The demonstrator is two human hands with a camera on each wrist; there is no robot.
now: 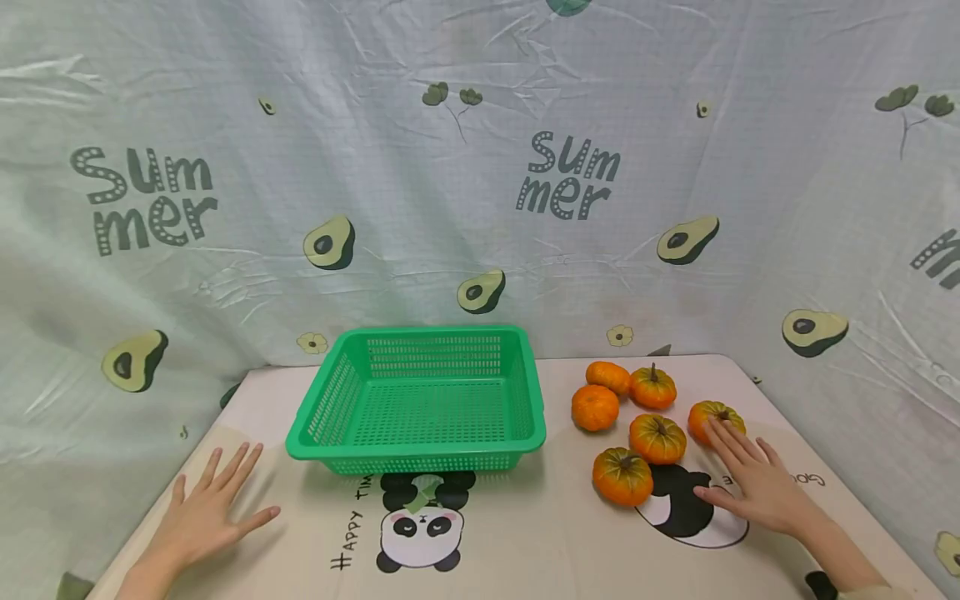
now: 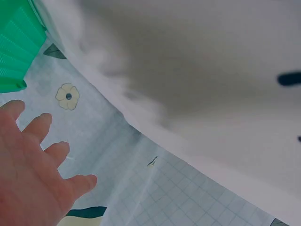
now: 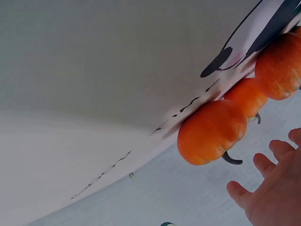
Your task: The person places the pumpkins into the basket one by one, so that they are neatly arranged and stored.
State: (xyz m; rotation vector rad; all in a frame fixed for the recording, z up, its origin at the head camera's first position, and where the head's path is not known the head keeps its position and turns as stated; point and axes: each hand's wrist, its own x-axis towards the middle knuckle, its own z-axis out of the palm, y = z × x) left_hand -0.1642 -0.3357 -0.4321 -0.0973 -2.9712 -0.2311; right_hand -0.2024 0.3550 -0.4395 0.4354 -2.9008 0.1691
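My left hand is held out with fingers spread at the left of the table, to the left of a green plastic basket with nothing inside. On the right, my right hand reaches forward, fingers extended. Its fingertips overlap a small orange pumpkin in the head view; the right wrist view shows a gap between the fingers and the nearest pumpkin. Several more small pumpkins lie in a loose group to the left of that hand, some greenish on top with dark stems. Neither hand holds anything.
The light tablecloth carries a printed panda in front of the basket. Behind the table hangs a pale curtain printed with avocados and lettering; it also runs along both sides.
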